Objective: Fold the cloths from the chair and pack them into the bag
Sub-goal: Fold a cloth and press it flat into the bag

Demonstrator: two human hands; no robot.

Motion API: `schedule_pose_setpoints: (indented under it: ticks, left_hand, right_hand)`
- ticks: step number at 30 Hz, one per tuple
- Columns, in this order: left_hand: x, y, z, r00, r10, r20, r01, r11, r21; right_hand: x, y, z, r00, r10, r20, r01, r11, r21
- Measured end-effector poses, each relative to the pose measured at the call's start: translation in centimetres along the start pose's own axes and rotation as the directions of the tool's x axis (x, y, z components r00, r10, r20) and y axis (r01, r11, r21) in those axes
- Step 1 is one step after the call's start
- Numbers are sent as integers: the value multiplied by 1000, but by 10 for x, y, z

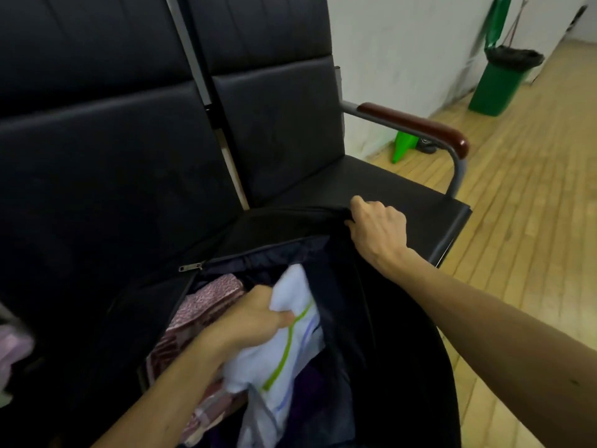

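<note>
Left hand [255, 315] grips folded white cloth with green stripe [290, 337] inside black zippered fabric bag [387, 318]; right hand [376, 226] pinches bag's far rim open. Risk: rim slips, cloth snags, unfolds.

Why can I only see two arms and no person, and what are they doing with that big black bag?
The camera sits on the person's head and looks down, so you see what their eyes would see: just their arms. There is only this one picture. The left hand grips a white cloth with a green stripe, right in the mouth of the open black bag. The right hand grips the bag's edge, probably to keep it open. A pink patterned cloth already lies inside. Behind the bag is a black chair, and a green bin stands on the floor.
</note>
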State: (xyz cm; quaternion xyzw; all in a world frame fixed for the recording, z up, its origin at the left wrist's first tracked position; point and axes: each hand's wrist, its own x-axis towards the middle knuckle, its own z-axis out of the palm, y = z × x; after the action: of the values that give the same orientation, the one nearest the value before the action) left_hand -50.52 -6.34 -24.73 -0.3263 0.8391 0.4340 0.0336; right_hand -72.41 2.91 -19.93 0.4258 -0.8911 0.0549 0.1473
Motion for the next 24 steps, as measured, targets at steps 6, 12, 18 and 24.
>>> schedule_pose_setpoints:
  ticks: [6, 12, 18, 24]
  left_hand:
    - [51, 33, 31, 992, -127, 26, 88, 510, -855]
    - [84, -23, 81, 846, -533, -10, 320, 523, -790]
    - [78, -23, 88, 830, -500, -249, 229, 711, -665]
    - [57, 2, 56, 494, 462, -737, -168, 882, 440]
  right_hand:
    - [20, 6, 0, 997, -39, -62, 41, 999, 22]
    - [29, 4, 10, 996, -43, -77, 42, 999, -15]
    - [25, 8, 12, 995, -52, -80, 47, 997, -69]
    - [5, 0, 15, 939, -220, -266, 167, 964, -207]
